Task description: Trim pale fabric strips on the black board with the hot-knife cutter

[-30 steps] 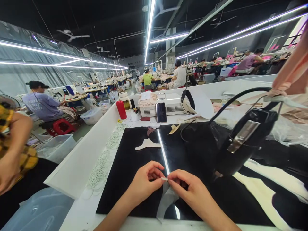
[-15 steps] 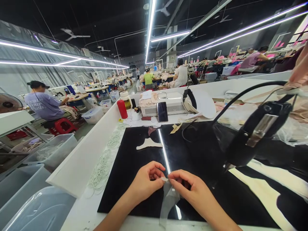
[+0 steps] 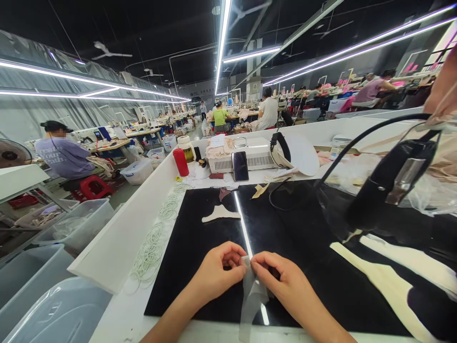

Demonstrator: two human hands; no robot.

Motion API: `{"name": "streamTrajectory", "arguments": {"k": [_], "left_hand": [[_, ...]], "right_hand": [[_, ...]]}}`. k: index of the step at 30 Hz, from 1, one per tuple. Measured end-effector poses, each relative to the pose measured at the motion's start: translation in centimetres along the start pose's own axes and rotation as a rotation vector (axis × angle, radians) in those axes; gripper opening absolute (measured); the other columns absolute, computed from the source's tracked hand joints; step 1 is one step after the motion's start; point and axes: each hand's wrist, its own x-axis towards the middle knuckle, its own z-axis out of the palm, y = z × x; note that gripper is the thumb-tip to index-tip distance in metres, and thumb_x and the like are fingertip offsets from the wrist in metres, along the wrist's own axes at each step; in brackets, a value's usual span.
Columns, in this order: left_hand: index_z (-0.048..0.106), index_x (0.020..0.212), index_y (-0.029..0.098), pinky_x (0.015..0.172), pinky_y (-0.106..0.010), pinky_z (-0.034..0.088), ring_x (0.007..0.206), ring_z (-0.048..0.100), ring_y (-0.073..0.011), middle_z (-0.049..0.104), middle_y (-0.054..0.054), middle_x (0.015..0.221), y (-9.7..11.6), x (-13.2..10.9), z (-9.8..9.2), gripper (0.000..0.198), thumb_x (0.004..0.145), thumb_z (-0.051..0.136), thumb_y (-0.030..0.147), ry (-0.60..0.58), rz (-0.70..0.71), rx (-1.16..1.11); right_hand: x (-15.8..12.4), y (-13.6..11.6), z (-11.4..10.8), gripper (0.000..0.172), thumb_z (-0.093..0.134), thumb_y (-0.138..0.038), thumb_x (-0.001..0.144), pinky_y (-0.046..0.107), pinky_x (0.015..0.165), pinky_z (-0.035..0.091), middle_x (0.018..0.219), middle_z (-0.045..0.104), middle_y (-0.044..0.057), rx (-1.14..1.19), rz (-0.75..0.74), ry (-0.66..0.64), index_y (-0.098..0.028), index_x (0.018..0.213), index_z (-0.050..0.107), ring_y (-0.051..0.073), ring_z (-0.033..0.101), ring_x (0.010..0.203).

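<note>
My left hand [image 3: 217, 272] and my right hand [image 3: 282, 282] meet over the near edge of a glossy black mat [image 3: 200, 238]. Both pinch the top of a thin translucent strip [image 3: 251, 297] that hangs down between them toward the table edge. The fingers of each hand are curled tight on the strip. A pale cut fabric piece [image 3: 220, 214] lies flat on the mat beyond my hands. To the right, a black handheld tool [image 3: 389, 181] on a black cable hangs over the mat, held by another person's hand [image 3: 442, 90].
Loops of white elastic [image 3: 153, 238] lie along the white table wall [image 3: 121, 243] on the left. A red bottle [image 3: 180, 162], a jar [image 3: 185, 148], a phone [image 3: 240, 166] leaning on a white box [image 3: 257, 155] stand at the back. Clear plastic bins [image 3: 53, 305] sit left of the table. Workers sit at distant stations.
The black tool on the right has risen and moved right. My hands have drawn slightly closer on the strip. The person in yellow at the far left has gone from view.
</note>
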Motion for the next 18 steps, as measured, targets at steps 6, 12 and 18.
{"name": "streamTrajectory", "arguments": {"k": [6, 12, 18], "left_hand": [[0.068, 0.094, 0.015, 0.071, -0.026, 0.044, 0.072, 0.055, -0.0120, 0.064, 0.000, 0.080, 0.05, -0.03, 0.03, 0.019, 0.076, 0.069, 0.017, 0.007, 0.014, 0.008], [0.069, 0.090, 0.015, 0.071, -0.025, 0.043, 0.074, 0.056, -0.0135, 0.064, 0.000, 0.079, -0.27, 0.12, 0.05, 0.015, 0.077, 0.071, 0.024, 0.012, 0.019, 0.019], [0.068, 0.083, 0.016, 0.066, -0.025, 0.041, 0.068, 0.053, -0.0126, 0.060, 0.002, 0.072, -0.27, 0.03, 0.04, 0.016, 0.082, 0.071, 0.032, 0.015, 0.009, 0.035]], "right_hand": [[0.03, 0.12, -0.21, 0.032, 0.053, -0.051, 0.096, 0.032, 0.077, 0.044, 0.090, 0.072, -0.001, 0.053, 0.046, -0.005, -0.028, 0.092, 0.074, 0.021, 0.063, 0.086], [-0.05, -0.11, 0.17, 0.022, 0.059, -0.040, 0.090, 0.033, 0.073, 0.043, 0.080, 0.068, 0.000, -0.006, 0.032, -0.006, -0.026, 0.088, 0.076, 0.021, 0.061, 0.079], [-0.11, -0.22, 0.01, 0.028, 0.055, -0.042, 0.094, 0.031, 0.069, 0.043, 0.074, 0.067, 0.000, 0.028, 0.009, -0.013, -0.024, 0.084, 0.074, 0.020, 0.060, 0.075]]}}
